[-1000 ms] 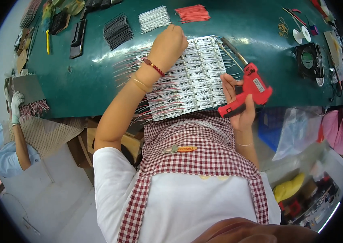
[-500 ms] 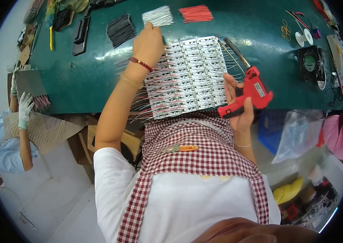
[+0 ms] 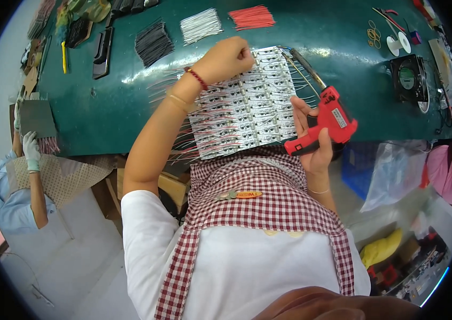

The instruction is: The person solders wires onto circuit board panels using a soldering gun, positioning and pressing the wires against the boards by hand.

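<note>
Hands met over a pale rectangular panel of small circuit boards point(image 3: 247, 104), laid flat on the dark green counter point(image 3: 119, 106) close to its near edge, thin red and white wire leads bristling from its left side. The left hand point(image 3: 226, 58) was clenched into a fist and pressed on the panel's upper left part, a red beaded bracelet point(image 3: 197, 78) and a thin gold bangle point(image 3: 179, 101) circling the wrist; whether that grip enclosed anything could not be told. The right hand point(image 3: 311, 141) wrapped its grip around the handle of a red plastic pistol-shaped tool point(image 3: 328, 120), its long slim metal tip point(image 3: 306, 69) slanting up along the panel's right edge. The person wore a white shirt under a red-and-white checked apron point(image 3: 258, 202).

Farther back on the glossy counter lay three loose bundles of cut wires: black point(image 3: 152, 44), white point(image 3: 200, 25) and red point(image 3: 251, 17). A small black square fan point(image 3: 408, 78) sat to the right, with a white spool point(image 3: 397, 45) beyond it. At the left edge of the scene, a co-worker in white gloves point(image 3: 31, 152) held a grey flat board fringed with red leads point(image 3: 39, 122).
</note>
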The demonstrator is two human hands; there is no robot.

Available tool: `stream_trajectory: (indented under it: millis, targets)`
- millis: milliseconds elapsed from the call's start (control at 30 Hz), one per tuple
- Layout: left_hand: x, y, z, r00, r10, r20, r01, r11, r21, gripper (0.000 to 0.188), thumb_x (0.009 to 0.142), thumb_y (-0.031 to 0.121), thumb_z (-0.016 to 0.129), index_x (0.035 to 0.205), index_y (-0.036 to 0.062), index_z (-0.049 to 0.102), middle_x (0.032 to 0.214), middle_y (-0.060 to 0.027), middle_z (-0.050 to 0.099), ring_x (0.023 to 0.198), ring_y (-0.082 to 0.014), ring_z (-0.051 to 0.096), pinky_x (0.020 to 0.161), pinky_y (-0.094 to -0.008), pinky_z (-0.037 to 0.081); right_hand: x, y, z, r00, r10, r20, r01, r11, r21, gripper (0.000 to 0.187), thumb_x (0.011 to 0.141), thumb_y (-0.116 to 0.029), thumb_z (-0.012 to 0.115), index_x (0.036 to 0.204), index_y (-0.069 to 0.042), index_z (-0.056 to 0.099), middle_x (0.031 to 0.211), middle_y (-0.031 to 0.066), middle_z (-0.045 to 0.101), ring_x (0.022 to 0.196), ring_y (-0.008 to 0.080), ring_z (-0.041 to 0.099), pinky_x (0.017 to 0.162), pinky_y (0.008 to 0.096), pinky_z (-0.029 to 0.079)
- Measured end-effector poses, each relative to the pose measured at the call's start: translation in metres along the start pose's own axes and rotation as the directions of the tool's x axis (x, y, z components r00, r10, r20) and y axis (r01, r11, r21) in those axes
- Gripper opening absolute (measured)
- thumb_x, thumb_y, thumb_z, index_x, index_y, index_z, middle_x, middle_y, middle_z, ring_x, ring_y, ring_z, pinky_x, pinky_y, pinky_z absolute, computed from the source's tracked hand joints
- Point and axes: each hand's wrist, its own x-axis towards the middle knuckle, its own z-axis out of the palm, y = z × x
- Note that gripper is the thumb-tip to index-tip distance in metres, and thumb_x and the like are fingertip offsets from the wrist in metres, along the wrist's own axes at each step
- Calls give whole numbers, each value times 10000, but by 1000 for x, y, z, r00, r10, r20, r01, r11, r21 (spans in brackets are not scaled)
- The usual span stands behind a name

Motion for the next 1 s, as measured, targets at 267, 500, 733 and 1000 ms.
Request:
stream_trajectory:
  millis: [267, 500, 733, 1000]
  targets:
    - [-28, 3, -6, 985, 31, -172, -32, 999, -2, 106, 831, 75, 646, 880, 3, 586, 773, -68, 573, 645, -164, 521, 606, -296, 440, 0, -3, 1, 1000, -9, 8, 9, 1000, 24, 448, 921, -378, 567, 1179, -28, 459, 1387, 324, 386, 1385, 400, 298, 1184, 456, 163]
    - [-4, 1, -8, 989, 138, 54, -146, 970, 194, 112, 796, 72, 656, 879, 1, 630, 828, -105, 607, 710, -251, 596, 653, -334, 479, 1, -1, -2, 1000, -5, 18, 5, 1000, 0, 447, 915, -373, 581, 1174, -31, 460, 1392, 327, 376, 1388, 394, 293, 1184, 450, 168]
    - [-22, 3, -1, 989, -7, -147, 12, 999, 31, 89, 805, 77, 666, 828, -9, 657, 763, -117, 665, 637, -227, 615, 606, -318, 481, 1, 0, -2, 1000, -14, 9, 14, 1000, 14, 426, 925, -359, 565, 1187, -41, 460, 1387, 311, 395, 1384, 378, 306, 1181, 458, 160]
    - [-35, 4, 3, 929, -222, -296, 330, 859, 392, 227, 795, 222, 660, 743, 2, 640, 686, -173, 652, 600, -326, 630, 545, -416, 481, 2, 0, -2, 1000, -8, 4, 8, 1000, 7, 445, 921, -369, 571, 1174, -21, 458, 1390, 325, 379, 1391, 395, 286, 1186, 454, 153]
